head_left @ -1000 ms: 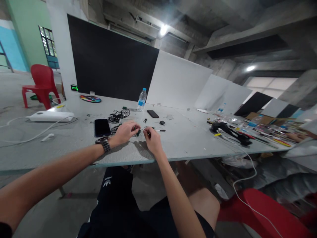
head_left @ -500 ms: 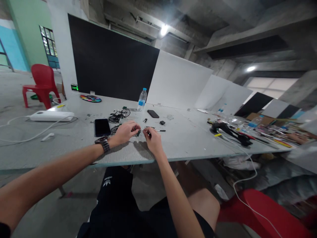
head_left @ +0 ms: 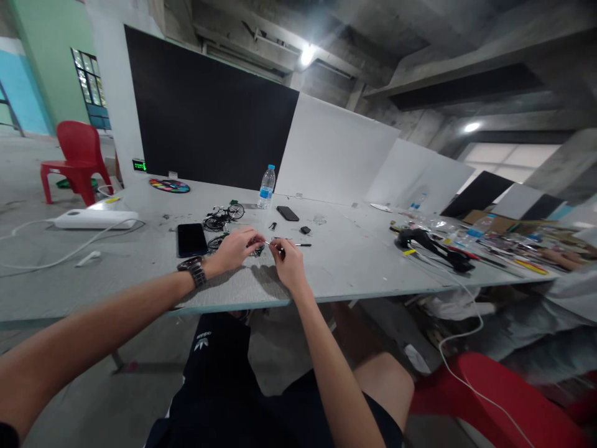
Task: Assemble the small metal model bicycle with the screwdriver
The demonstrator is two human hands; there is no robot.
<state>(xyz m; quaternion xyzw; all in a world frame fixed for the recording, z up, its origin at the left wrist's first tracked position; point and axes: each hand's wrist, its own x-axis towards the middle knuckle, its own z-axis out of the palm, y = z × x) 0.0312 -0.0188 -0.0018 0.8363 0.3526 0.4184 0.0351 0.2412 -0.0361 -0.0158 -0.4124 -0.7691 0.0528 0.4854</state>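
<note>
In the head view, the right hand (head_left: 290,262) is nearly closed, its fingertips pinching a thin rod (head_left: 267,243) just above the tabletop (head_left: 336,267). The rod's long axis runs crosswise, sloping slightly down to the right, its left end pointing at the left hand (head_left: 237,247). That hand's fingers curl inward; I cannot tell what they grip. A toy bicycle (head_left: 224,216) stands beyond.

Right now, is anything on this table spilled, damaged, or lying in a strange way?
One thing, perhaps: a faint clear patch on the table, right of the black phone. It could be a wet mark or plastic; I cannot tell. The water bottle stands upright and capped. Around the left hand and right hand, nothing obvious stands out.
</note>
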